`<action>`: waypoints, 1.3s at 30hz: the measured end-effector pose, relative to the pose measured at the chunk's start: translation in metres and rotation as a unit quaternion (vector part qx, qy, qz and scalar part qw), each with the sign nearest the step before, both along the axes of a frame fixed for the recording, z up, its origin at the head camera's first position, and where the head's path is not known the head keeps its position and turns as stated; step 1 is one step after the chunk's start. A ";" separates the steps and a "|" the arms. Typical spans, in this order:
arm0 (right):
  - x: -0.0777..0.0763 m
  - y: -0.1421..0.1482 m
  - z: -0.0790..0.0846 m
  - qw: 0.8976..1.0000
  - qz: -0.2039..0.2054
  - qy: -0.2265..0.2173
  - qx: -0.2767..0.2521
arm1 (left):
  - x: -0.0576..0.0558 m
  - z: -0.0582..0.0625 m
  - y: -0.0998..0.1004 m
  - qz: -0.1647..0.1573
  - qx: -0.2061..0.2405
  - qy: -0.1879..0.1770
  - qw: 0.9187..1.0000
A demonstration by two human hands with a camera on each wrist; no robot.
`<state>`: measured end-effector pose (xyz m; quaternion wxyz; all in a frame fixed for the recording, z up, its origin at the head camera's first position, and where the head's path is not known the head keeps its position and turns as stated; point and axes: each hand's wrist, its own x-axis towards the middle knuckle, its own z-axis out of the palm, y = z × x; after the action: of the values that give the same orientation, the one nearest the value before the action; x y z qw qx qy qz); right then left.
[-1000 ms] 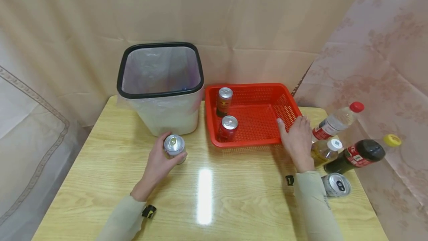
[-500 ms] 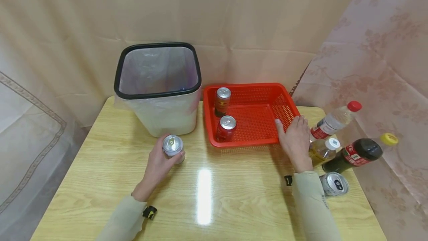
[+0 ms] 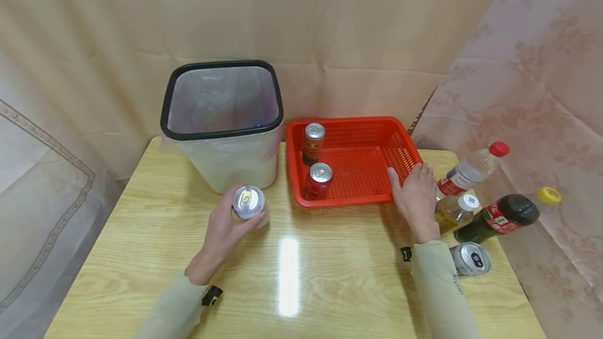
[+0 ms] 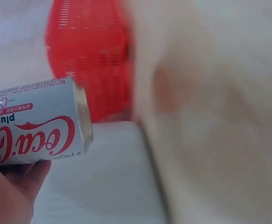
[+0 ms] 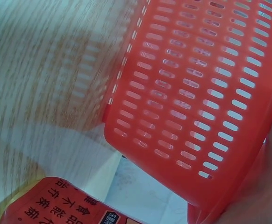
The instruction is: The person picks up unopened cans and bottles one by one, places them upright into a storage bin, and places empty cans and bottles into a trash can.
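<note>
My left hand [image 3: 227, 226] grips a silver Coca-Cola can [image 4: 33, 123] just in front of the lined bin. The fingers wrap its far side and the thumb its near side. Across the table, my right hand [image 3: 416, 200] holds the front right corner of the red plastic basket [image 3: 355, 204], thumb over the inner side and fingers along the outside. In the basket, a brown-and-gold can [image 3: 313, 148] stands at the back left and a red can [image 3: 318, 184] at the front left. Most of the right hand is out of sight in the right wrist view.
The black-rimmed bin [image 3: 231, 166] stands at the back left, beside the basket. Close to my right forearm are a red-capped bottle [image 3: 466, 174], a white-capped yellow bottle [image 3: 452, 216], a dark cola bottle [image 3: 490, 221], a yellow-capped bottle [image 3: 548, 198] and a silver can [image 3: 471, 259].
The silver Coca-Cola can has risen a little and shifted slightly right in my left hand, its top now nearer the camera. My right hand stays on the basket.
</note>
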<state>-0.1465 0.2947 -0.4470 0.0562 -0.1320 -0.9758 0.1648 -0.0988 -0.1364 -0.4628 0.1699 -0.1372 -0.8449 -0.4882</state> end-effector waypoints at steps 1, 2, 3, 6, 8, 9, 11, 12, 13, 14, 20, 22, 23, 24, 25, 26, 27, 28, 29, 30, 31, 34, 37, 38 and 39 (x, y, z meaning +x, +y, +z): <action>0.000 0.000 0.000 1.000 0.001 -0.001 0.000 | 0.000 0.005 0.002 -0.003 -0.001 0.008 1.000; 0.000 0.000 0.000 1.000 0.001 -0.001 0.000 | 0.000 0.010 0.004 -0.007 -0.002 0.015 1.000; 0.000 0.000 0.000 1.000 0.001 0.000 0.000 | 0.000 0.016 0.006 -0.010 -0.002 0.020 1.000; 0.000 -0.001 0.000 1.000 0.001 0.003 0.002 | 0.000 0.033 0.013 -0.021 0.007 0.030 0.999; 0.000 0.000 0.000 1.000 0.000 0.004 0.003 | 0.000 0.045 0.020 -0.032 0.020 0.036 0.999; 0.000 0.000 0.000 1.000 -0.001 0.005 0.003 | 0.000 0.050 0.025 -0.039 0.027 0.038 0.998; 0.001 0.000 0.000 1.000 -0.001 0.006 0.004 | 0.000 0.060 0.034 -0.052 0.042 0.047 0.997; 0.001 0.000 0.000 1.000 -0.001 0.007 0.004 | -0.001 0.064 0.038 -0.058 0.049 0.051 0.996; 0.001 0.000 -0.001 1.000 -0.001 0.008 0.004 | -0.003 0.069 0.043 -0.067 0.057 0.055 0.995; 0.001 0.000 -0.001 1.000 0.000 0.009 0.004 | -0.004 0.073 0.048 -0.074 0.062 0.060 0.994; 0.002 0.000 0.000 1.000 0.003 0.010 0.003 | -0.022 0.095 0.078 -0.097 0.063 0.086 0.989; 0.002 0.000 0.000 1.000 0.004 0.009 0.000 | -0.028 0.102 0.087 -0.100 0.057 0.085 0.990; 0.002 0.000 0.000 1.000 0.005 0.008 -0.001 | -0.031 0.105 0.091 -0.101 0.053 0.083 0.990; 0.002 0.000 0.000 1.000 0.005 0.007 -0.002 | -0.034 0.108 0.095 -0.103 0.050 0.082 0.990; 0.002 0.000 0.000 1.000 0.005 0.007 -0.003 | -0.037 0.111 0.099 -0.103 0.047 0.079 0.990; 0.002 0.000 0.000 1.000 0.005 0.005 -0.003 | -0.041 0.113 0.103 -0.105 0.045 0.078 0.990; 0.002 0.001 0.000 1.000 0.005 0.004 -0.004 | -0.044 0.116 0.107 -0.107 0.044 0.076 0.990; 0.002 0.001 0.000 1.000 0.005 0.002 -0.004 | -0.047 0.119 0.110 -0.108 0.041 0.075 0.990; 0.002 0.001 0.000 1.000 0.004 0.000 -0.006 | -0.050 0.120 0.114 -0.109 0.039 0.072 0.991; 0.002 0.001 0.000 1.000 0.004 -0.002 -0.006 | -0.053 0.122 0.117 -0.110 0.038 0.070 0.991; 0.002 0.001 0.000 1.000 0.003 -0.003 -0.007 | -0.056 0.123 0.120 -0.110 0.037 0.068 0.991; 0.003 0.000 0.001 1.000 0.002 -0.008 -0.009 | -0.066 0.125 0.128 -0.107 0.035 0.061 0.992; 0.003 0.000 0.001 1.000 0.003 -0.009 -0.009 | -0.075 0.122 0.134 -0.094 0.028 0.053 0.994; 0.004 0.000 0.001 1.000 0.003 -0.009 -0.009 | -0.079 0.120 0.136 -0.092 0.027 0.048 0.994; 0.004 0.000 0.000 1.000 0.004 -0.007 -0.008 | -0.082 0.118 0.139 -0.091 0.026 0.040 0.995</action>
<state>-0.1426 0.2951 -0.4467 0.0476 -0.1301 -0.9753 0.1718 -0.1803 0.0021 -0.3451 0.1620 -0.2282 -0.8083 -0.5180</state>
